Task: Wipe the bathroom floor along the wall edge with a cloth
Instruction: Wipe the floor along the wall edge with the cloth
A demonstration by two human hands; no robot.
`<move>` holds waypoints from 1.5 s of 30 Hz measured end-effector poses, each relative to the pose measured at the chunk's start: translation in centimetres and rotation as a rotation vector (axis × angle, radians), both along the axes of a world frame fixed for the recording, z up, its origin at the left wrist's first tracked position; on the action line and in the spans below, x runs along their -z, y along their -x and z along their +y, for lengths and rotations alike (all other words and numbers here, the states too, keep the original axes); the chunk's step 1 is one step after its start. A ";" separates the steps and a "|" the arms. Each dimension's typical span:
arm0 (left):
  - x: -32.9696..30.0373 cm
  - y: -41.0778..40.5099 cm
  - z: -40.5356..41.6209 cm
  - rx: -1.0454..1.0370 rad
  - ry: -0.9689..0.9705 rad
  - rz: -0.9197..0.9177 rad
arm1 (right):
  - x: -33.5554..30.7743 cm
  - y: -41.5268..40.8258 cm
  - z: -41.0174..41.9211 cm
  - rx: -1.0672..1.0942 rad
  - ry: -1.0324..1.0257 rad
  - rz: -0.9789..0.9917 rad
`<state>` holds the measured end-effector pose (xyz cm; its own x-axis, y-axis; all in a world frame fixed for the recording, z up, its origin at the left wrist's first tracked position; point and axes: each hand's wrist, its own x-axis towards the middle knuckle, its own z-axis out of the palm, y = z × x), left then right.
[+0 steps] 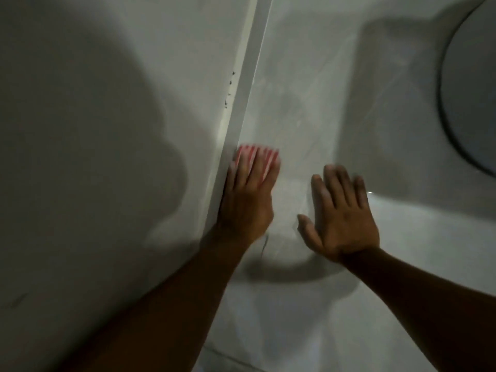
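Observation:
A pink and white striped cloth (pixel 248 153) lies flat on the pale floor (pixel 300 103), right against the white skirting strip (pixel 243 84) at the foot of the wall (pixel 107 130). My left hand (pixel 247 200) presses down on the cloth with its fingers spread over it, so only the cloth's far edge shows past the fingertips. To the right, my right hand (pixel 343 213) rests flat on the bare floor, fingers apart, holding nothing. Both hands look blurred.
Small dark specks (pixel 230 89) dot the wall just above the skirting, farther along. A large dark rounded object (pixel 472 84) stands on the floor at the far right. Shadows of my arms and head fall on wall and floor.

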<state>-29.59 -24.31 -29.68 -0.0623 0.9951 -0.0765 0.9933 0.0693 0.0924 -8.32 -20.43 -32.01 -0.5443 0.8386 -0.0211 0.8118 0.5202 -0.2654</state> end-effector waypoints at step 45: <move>-0.6 -1.0 -6.0 -0.084 -0.033 -0.057 | -0.3 0.0 0.0 -0.006 0.048 -0.035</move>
<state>-28.55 -30.36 -29.13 -0.1419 0.9886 -0.0496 0.9772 0.1479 0.1522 -8.29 -20.46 -31.66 -0.5475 0.8329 -0.0803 0.8179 0.5124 -0.2616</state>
